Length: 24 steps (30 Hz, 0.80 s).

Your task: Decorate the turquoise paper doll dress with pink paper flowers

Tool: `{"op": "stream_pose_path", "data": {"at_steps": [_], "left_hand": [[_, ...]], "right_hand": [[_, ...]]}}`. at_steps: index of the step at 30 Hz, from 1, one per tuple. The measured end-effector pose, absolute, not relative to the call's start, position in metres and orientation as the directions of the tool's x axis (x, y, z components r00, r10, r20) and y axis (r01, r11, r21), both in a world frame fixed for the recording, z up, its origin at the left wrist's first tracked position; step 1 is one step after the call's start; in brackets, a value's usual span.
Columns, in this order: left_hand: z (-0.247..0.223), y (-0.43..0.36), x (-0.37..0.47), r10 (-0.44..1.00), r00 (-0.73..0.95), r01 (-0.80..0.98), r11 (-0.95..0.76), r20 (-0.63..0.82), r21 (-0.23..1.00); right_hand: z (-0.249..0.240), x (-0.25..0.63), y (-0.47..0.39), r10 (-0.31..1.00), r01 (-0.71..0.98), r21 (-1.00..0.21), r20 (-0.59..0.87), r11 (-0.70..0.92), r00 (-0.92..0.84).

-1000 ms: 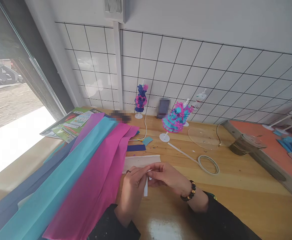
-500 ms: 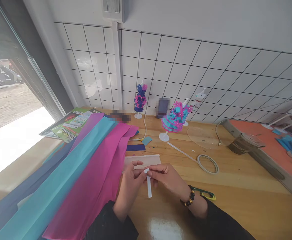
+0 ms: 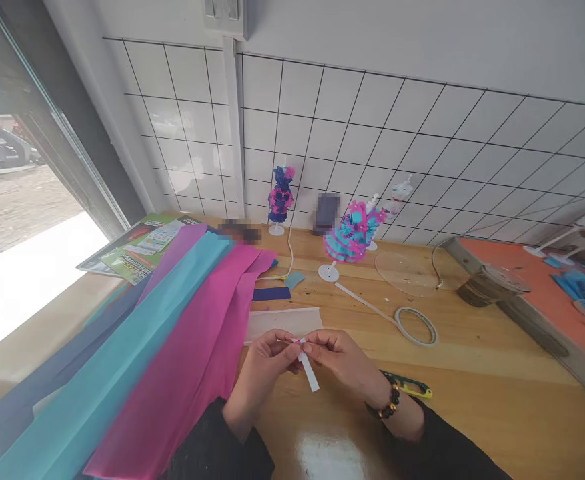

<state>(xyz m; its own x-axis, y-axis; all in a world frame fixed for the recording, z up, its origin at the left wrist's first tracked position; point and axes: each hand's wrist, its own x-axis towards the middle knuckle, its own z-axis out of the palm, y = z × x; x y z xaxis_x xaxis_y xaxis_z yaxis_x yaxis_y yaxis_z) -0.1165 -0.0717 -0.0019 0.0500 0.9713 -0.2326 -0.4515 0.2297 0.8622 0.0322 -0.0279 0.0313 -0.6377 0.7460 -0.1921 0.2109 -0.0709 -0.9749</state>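
Note:
A narrow white paper strip (image 3: 309, 375) hangs down from between my two hands. My left hand (image 3: 271, 353) pinches its upper end between thumb and fingers. From the other side, my right hand (image 3: 336, 357) pinches the same end, its thumb close to the left thumb. A small bit of pink shows at the pinched spot, too small to make out. Behind my hands a pale paper sheet (image 3: 285, 322) lies on the wooden table (image 3: 492, 373). By my right wrist, partly hidden, lies a green and yellow utility knife (image 3: 415, 387).
Pink (image 3: 192, 360) and turquoise crepe paper (image 3: 137, 347) cover the left side. Doll stands with a blue paper dress (image 3: 281, 200) and a turquoise-pink paper dress (image 3: 355, 233) stand at the back. A tape roll (image 3: 416, 327) lies to the right, its strip pulled out.
My left fingers have closed in towards my right hand. The strip's hanging end has swung right, its folded-looking top is now mostly covered by my fingertips, and a bit of pink shows.

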Motion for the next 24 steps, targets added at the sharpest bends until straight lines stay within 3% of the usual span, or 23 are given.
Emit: {"op": "stream_pose_path", "data": {"at_steps": [4,13,20,24], "left_hand": [[0.003,-0.073,-0.115,0.979,0.004,-0.358,0.191,-0.203,0.914],[0.002,-0.077,-0.112,0.98,-0.149,-0.15,0.111,-0.134,0.982],[0.004,-0.086,-0.111,0.96,-0.245,0.294,-0.059,0.135,0.954],[0.01,-0.104,-0.116,0.965,-0.235,0.399,-0.011,0.114,0.917]], "right_hand": [[0.034,0.029,-0.033,0.755,0.21,-0.977,-0.118,0.027,-0.645],[0.032,0.033,-0.037,0.781,0.394,-0.869,-0.015,0.299,-0.625],[0.041,0.029,-0.038,0.742,0.478,-0.78,-0.027,0.404,-0.67],[0.043,0.027,-0.025,0.697,0.492,-0.745,-0.05,0.45,-0.715]]}}
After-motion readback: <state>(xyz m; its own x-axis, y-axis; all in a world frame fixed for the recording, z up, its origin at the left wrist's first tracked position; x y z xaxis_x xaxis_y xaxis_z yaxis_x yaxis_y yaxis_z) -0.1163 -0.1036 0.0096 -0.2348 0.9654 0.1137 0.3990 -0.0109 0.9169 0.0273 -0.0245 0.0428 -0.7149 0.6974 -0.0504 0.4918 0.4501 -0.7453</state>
